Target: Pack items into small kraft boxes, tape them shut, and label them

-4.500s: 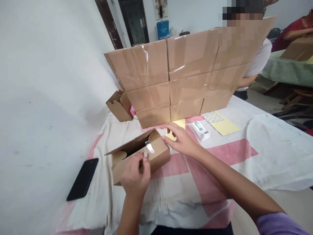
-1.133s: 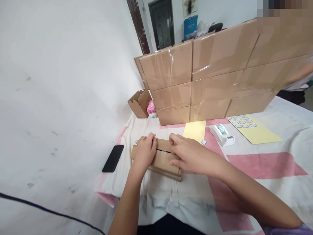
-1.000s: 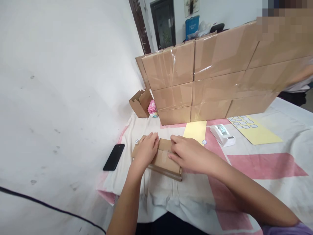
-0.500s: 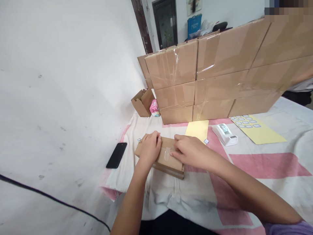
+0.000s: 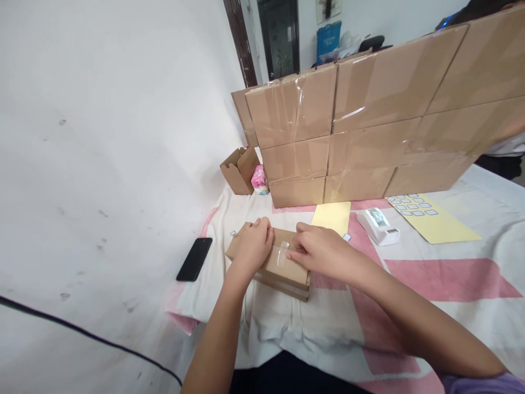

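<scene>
A flat brown cardboard box (image 5: 283,276) lies closed and slightly skewed on the cloth-covered table. My left hand (image 5: 255,243) is on its left part, fingers bent together over the top and far edge. A short strip of clear tape (image 5: 283,253) is on the lid, across a seam. Over the right part of the lid, my right hand (image 5: 318,249) has its fingers curled in, with the thumb tip at the tape's right side. Whatever those curled fingers hold, if anything, is hidden.
A black phone (image 5: 194,259) lies left, near the wall. Behind are an upright open carton (image 5: 238,172), a pink pack (image 5: 260,179) and a wall of taped cartons (image 5: 361,153). A white tape dispenser (image 5: 378,226) and yellow sheets (image 5: 435,219) lie right. A person is partly visible behind the cartons.
The view has shifted slightly. Both hands stay on the box in nearly the same places, and the right thumb remains beside the tape.
</scene>
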The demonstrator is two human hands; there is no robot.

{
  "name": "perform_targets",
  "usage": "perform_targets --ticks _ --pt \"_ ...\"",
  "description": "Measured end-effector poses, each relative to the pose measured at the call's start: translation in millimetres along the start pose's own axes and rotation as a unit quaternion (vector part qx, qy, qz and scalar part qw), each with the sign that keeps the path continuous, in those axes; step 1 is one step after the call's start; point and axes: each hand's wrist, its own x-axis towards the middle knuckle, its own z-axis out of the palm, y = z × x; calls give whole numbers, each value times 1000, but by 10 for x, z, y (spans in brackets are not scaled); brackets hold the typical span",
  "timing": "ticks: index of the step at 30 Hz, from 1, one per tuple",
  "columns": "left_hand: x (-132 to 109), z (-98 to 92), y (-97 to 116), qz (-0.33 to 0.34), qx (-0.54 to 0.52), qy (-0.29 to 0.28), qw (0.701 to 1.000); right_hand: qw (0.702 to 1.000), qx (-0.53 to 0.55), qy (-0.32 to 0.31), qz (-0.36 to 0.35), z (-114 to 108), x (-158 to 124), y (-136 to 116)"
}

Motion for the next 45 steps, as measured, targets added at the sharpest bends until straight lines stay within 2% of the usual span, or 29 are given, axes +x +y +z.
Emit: perform_targets --ticks 5,8,12,17,22,26,29,36,41,45 --pt "-53 98 -42 -5 -32 42 999 1000 -21 3 20 -37 -9 -37" --pt "-80 110 -73 -2 -53 56 997 999 -38 24 -22 -61 -35 -73" --pt "-87 122 -84 0 -73 61 995 995 -60 -7 -83 -75 -79 -155" --pt "-86 147 -72 -3 -93 60 994 996 -75 -47 -23 -61 -113 -186" --pt "-103 129 -87 3 -161 56 985 998 -54 -20 6 103 -229 -51" --pt "-115 80 -198 36 -283 35 958 996 -72 17 41 242 -364 -33" --pt "-119 53 -301 46 -361 28 931 992 -104 8 71 252 -396 -110" --pt "-131 67 -353 59 -426 30 902 982 -149 -6 120 182 -383 -289" --pt "-126 90 -334 70 -428 37 900 980 -154 11 123 235 -389 -303" --pt "-134 65 -311 78 -418 23 905 987 -152 26 53 240 -377 -243"
